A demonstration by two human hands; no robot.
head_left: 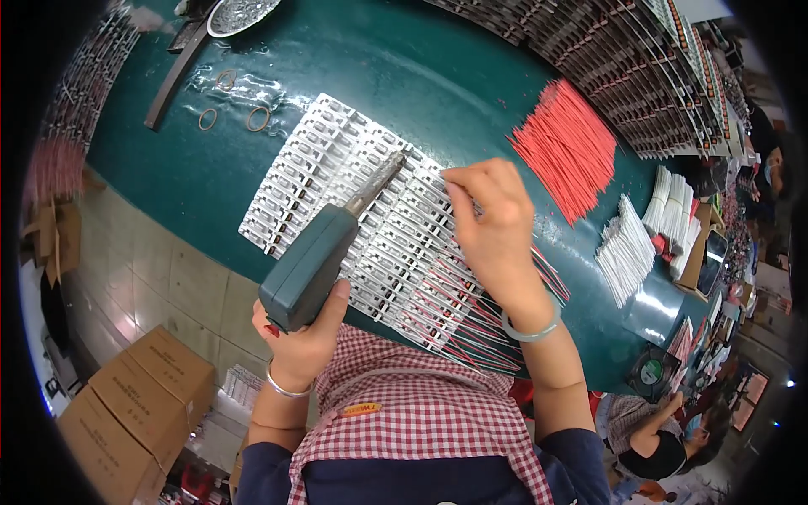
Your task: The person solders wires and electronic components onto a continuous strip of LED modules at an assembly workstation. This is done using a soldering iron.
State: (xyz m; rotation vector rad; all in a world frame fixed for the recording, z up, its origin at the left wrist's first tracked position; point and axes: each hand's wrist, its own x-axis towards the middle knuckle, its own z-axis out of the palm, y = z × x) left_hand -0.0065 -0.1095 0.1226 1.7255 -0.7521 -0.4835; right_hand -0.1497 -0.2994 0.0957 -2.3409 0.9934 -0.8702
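My left hand [305,349] grips the dark green handle of a soldering gun [313,268]. Its metal barrel slants up and away, and the tip lies over a wide panel of small white circuit boards [307,160] arranged in rows. Just right of the tip, my right hand [498,225] is closed in a pinch at the panel's right edge. Whatever its fingertips hold is hidden or too small to make out. Below that hand, red and white wires [471,324] stick out from the nearer boards toward the right.
Right of the panel lie a heap of red wires [566,147] and a pile of white wires [625,252]. Stacked boards [606,59] line the far right. Rubber bands [258,119] and a metal dish [240,15] sit far left. Cartons [139,396] stand lower left; a co-worker [661,446] sits lower right.
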